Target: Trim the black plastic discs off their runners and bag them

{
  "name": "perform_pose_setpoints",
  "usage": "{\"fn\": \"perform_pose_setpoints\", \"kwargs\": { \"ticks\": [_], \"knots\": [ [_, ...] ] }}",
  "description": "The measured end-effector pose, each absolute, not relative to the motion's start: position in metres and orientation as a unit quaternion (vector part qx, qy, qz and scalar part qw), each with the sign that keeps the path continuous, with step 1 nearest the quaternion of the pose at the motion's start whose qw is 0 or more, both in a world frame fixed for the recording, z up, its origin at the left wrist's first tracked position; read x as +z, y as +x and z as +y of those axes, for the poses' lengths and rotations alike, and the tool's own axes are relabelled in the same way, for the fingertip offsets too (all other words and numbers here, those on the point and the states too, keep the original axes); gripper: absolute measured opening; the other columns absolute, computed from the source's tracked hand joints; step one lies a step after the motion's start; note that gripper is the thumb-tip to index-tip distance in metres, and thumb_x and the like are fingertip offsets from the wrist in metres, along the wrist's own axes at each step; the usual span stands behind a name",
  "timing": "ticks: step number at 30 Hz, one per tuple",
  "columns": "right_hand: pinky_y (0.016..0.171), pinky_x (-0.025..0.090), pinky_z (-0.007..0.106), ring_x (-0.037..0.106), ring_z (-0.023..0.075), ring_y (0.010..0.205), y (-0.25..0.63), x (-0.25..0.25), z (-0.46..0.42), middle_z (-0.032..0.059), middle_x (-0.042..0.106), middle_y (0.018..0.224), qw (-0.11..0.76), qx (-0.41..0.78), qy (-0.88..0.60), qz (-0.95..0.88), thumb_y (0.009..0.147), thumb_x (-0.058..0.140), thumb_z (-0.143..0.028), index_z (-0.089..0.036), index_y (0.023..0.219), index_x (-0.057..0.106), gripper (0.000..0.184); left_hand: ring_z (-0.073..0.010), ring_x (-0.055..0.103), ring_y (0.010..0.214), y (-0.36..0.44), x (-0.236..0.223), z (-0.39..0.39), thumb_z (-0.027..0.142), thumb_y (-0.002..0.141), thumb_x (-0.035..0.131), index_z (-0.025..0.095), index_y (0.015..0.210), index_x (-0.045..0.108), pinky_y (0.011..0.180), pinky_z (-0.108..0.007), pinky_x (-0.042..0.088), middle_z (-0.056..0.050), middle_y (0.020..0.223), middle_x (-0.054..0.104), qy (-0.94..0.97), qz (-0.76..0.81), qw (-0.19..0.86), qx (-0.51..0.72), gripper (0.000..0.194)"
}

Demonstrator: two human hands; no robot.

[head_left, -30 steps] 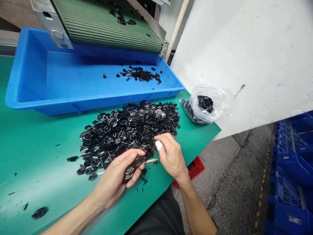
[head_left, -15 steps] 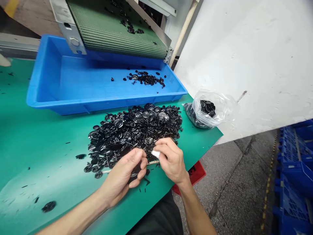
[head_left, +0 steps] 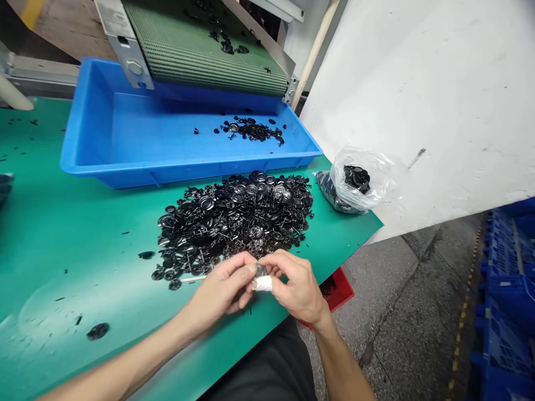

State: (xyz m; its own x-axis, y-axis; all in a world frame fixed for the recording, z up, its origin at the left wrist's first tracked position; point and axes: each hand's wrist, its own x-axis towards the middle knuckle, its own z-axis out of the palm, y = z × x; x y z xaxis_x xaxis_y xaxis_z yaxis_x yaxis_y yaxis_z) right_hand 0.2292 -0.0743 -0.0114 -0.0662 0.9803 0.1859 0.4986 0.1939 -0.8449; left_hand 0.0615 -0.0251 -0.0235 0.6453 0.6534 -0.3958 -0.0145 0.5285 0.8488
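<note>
Just in front of a heap of black plastic parts, both hands meet at a small round black plastic disc. My left hand is closed, pinching the disc between thumb and fingers. From the other side my right hand grips the same disc; its thumb has a white wrap at the tip. The heap mixes round discs with thin branching pieces. Part of the disc is hidden by the fingers.
Behind the heap stands a blue tray with some black parts, under a green conveyor belt. A clear plastic bag of black discs sits right. Below the table edge is a red bin; blue crates stand far right.
My right hand has moved left and come together with my left hand on the disc. The view has shifted slightly, and a dark object shows at the left edge.
</note>
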Motion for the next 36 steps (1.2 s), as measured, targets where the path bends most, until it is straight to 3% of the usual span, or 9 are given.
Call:
{"fn": "perform_pose_setpoints", "kwargs": {
  "ticks": [3,10,17,21,24,28,30,32,36],
  "knots": [
    [0.059,0.047,0.021,0.056,0.0100,0.063,0.230,-0.010,-0.075,-0.0029,0.060,0.071,0.370,0.301,-0.570,-0.669,0.080,0.058,-0.009,-0.020,0.087,0.066,0.015,-0.0076,0.030,0.039,0.060,-0.023,-0.029,0.054,0.092,0.047,0.021,0.076,0.048,0.040,-0.020,0.021,0.006,0.047,0.051,0.515,0.354,0.758,0.187,0.036],
    [0.059,0.046,0.020,0.057,0.0097,0.062,0.242,-0.014,-0.082,-0.0042,0.061,0.072,0.303,0.350,-0.533,-0.708,0.076,0.055,-0.005,-0.021,0.092,0.061,0.024,-0.0098,0.042,0.050,0.053,-0.022,-0.026,0.055,0.093,0.047,0.020,0.069,0.046,0.049,-0.022,0.031,0.005,0.056,0.049,0.599,0.304,0.725,0.150,0.042],
    [0.055,0.042,0.022,0.053,0.0103,0.055,0.224,-0.030,-0.081,-0.0031,0.059,0.067,0.368,0.286,-0.529,-0.709,0.085,0.046,-0.012,-0.021,0.085,0.053,0.011,-0.0081,0.040,0.042,0.055,-0.024,-0.028,0.052,0.089,0.052,0.020,0.070,0.046,0.040,-0.019,0.026,0.005,0.056,0.047,0.501,0.344,0.777,0.164,0.037],
    [0.055,0.046,0.021,0.055,0.0100,0.054,0.223,-0.033,-0.072,-0.0055,0.057,0.064,0.385,0.304,-0.559,-0.669,0.088,0.044,-0.013,-0.021,0.102,0.056,0.020,-0.0072,0.037,0.039,0.059,-0.020,-0.030,0.053,0.089,0.053,0.020,0.072,0.048,0.036,-0.017,0.021,0.004,0.053,0.050,0.425,0.372,0.800,0.203,0.038],
    [0.070,0.053,0.026,0.063,0.0130,0.073,0.225,-0.023,-0.061,0.0008,0.064,0.083,0.366,0.244,-0.578,-0.688,0.085,0.039,-0.004,-0.020,0.111,0.057,0.035,-0.0060,0.039,0.040,0.056,-0.011,-0.029,0.052,0.090,0.056,0.018,0.072,0.053,0.035,-0.016,0.023,0.001,0.058,0.056,0.406,0.364,0.802,0.244,0.039],
    [0.091,0.051,0.037,0.058,0.0216,0.105,0.214,-0.006,-0.044,0.0106,0.060,0.111,0.304,0.106,-0.579,-0.749,0.091,0.039,-0.006,-0.017,0.106,0.065,0.032,-0.0061,0.044,0.040,0.035,0.003,-0.021,0.042,0.086,0.067,0.017,0.092,0.064,0.035,-0.015,0.026,0.001,0.061,0.058,0.345,0.353,0.809,0.318,0.026],
    [0.088,0.052,0.036,0.057,0.0212,0.100,0.202,-0.004,-0.033,0.0103,0.059,0.107,0.273,0.095,-0.567,-0.771,0.093,0.041,-0.007,-0.017,0.112,0.065,0.032,-0.0061,0.044,0.040,0.020,0.009,-0.016,0.034,0.085,0.068,0.018,0.102,0.066,0.032,-0.014,0.026,0.002,0.061,0.057,0.306,0.370,0.801,0.357,0.023],
    [0.080,0.052,0.033,0.056,0.0194,0.092,0.188,-0.005,-0.023,0.0087,0.058,0.102,0.236,0.104,-0.549,-0.795,0.093,0.042,-0.006,-0.018,0.117,0.064,0.035,-0.0056,0.043,0.040,0.006,0.012,-0.011,0.027,0.085,0.066,0.018,0.100,0.068,0.029,-0.013,0.026,0.001,0.064,0.058,0.268,0.394,0.785,0.397,0.017],
    [0.063,0.047,0.027,0.052,0.0183,0.081,0.174,-0.009,-0.010,0.0066,0.056,0.093,0.173,0.083,-0.542,-0.819,0.093,0.044,-0.007,-0.020,0.101,0.068,0.028,-0.0090,0.053,0.049,-0.012,0.013,-0.010,0.026,0.086,0.061,0.016,0.085,0.069,0.028,-0.013,0.035,-0.004,0.080,0.065,0.206,0.411,0.774,0.436,0.013]
  ]
}}
